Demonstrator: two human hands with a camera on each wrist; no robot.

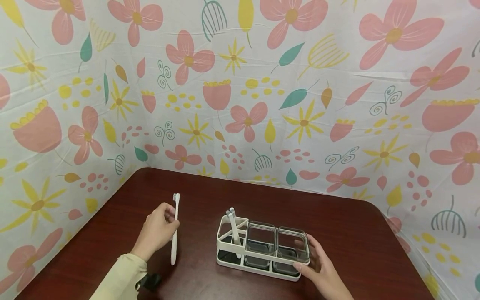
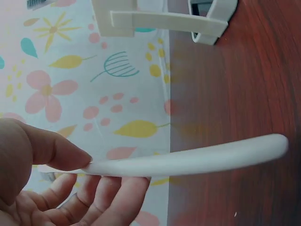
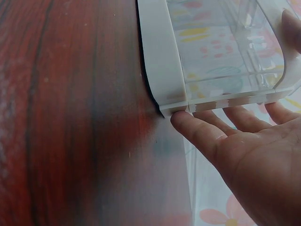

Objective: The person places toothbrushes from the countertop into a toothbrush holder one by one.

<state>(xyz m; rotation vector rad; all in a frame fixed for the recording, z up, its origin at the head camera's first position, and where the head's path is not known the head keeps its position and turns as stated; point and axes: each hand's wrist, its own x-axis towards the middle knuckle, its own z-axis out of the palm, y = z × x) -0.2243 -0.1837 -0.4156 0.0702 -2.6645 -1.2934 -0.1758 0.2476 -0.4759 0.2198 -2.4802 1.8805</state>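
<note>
My left hand [image 1: 157, 229] pinches a white toothbrush [image 1: 174, 246] between thumb and fingers, left of the holder. The brush stands nearly upright, bristle head up; its smooth rounded handle end [image 2: 225, 155] fills the left wrist view. A white toothbrush holder [image 1: 255, 270] with a dark base sits on the table. Toothbrushes [image 1: 235, 229], seemingly two, lean in its left divided section. Two clear cups, a left one [image 1: 261, 225] and a right one [image 1: 293, 230], occupy the other sections. My right hand [image 1: 320, 268] grips the holder's right end, thumb in front and fingers along the end.
The dark reddish-brown table [image 1: 198, 191] has rounded back corners. A flower-print curtain [image 1: 232, 125] hangs behind it and along both sides. Beside my left sleeve [image 1: 123, 271] is a small black object [image 1: 151, 282], partly hidden.
</note>
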